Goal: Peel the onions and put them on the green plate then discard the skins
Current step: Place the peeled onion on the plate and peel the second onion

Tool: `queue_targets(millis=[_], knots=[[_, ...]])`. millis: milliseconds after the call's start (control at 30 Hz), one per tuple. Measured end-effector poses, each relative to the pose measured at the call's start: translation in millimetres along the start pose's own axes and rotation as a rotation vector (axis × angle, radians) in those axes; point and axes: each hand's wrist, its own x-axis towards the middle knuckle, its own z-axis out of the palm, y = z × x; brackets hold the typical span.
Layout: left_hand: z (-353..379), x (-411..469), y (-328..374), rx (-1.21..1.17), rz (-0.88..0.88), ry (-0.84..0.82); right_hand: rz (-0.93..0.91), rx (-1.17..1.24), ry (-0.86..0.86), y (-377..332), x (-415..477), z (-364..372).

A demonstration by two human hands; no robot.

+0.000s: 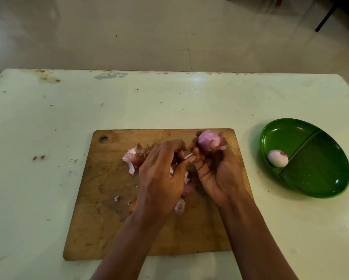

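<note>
My right hand (218, 172) grips a mostly peeled purple onion (209, 139) above the far right part of the wooden cutting board (100, 219). My left hand (161, 176) sits just left of it, fingers curled, pinching a strip of onion skin (188, 156) between thumb and finger. Loose onion skins (133, 156) lie on the board beside and under my left hand. On the table to the right, a green divided plate (319, 174) holds one peeled onion (277, 158) in its left section.
The board lies on a pale, stained table (48, 128) with small skin scraps (38, 157) at the left. The table's far edge meets a tiled floor (169, 37); a dark furniture leg (327, 15) shows at the top right.
</note>
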Motion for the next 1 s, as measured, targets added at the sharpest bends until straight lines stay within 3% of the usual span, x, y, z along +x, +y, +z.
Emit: queue_targets(millis=[67,800,1000], knots=[[0,0,-1,-0.017,-0.021,-0.008,-0.004,0.087,0.028,-4,1,-2],[-2,3,2,0.025,-0.033,-0.021,0.05,-0.331,-0.097,5,-3,0],[-1,2,0,0.023,-0.034,-0.006,0.071,-0.269,-0.16,3,-5,2]])
